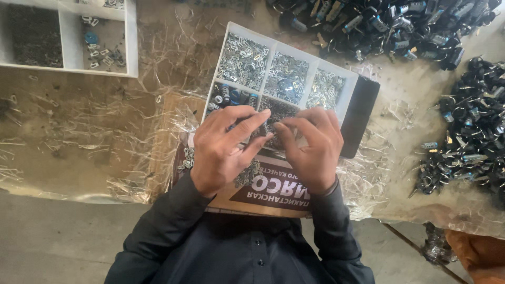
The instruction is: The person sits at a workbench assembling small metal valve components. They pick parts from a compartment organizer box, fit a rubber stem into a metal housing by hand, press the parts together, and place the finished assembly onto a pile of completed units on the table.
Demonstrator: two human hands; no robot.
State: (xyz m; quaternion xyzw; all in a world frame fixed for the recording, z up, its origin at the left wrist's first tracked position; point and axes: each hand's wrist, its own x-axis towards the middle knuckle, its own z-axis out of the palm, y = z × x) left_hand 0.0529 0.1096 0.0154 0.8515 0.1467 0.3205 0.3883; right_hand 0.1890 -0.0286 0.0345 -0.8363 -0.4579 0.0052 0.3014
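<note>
The left hand (223, 150) and the right hand (313, 144) hover close together over the near edge of a white compartment tray (223, 55), their fingertips almost meeting. The left hand's fingers are bent inward with thumb and forefinger drawn together, and the right hand's fingers curl the same way; whether either pinches a small part is too small to tell. Both wrists come out of dark sleeves (163, 226). The tray has several sections filled with small silvery metal parts (244, 60), and one near section holds darker, bluish pieces (231, 95). A black flat slab (362, 113) lies against the tray's right side. Under the hands lies a brown printed cardboard sheet (263, 197), resting on a worn table covered in crinkled clear plastic film (68, 142). A second white tray (131, 37) sits at the upper left, well apart. Heaps of black lock-like parts (468, 121) fill the upper right.
</note>
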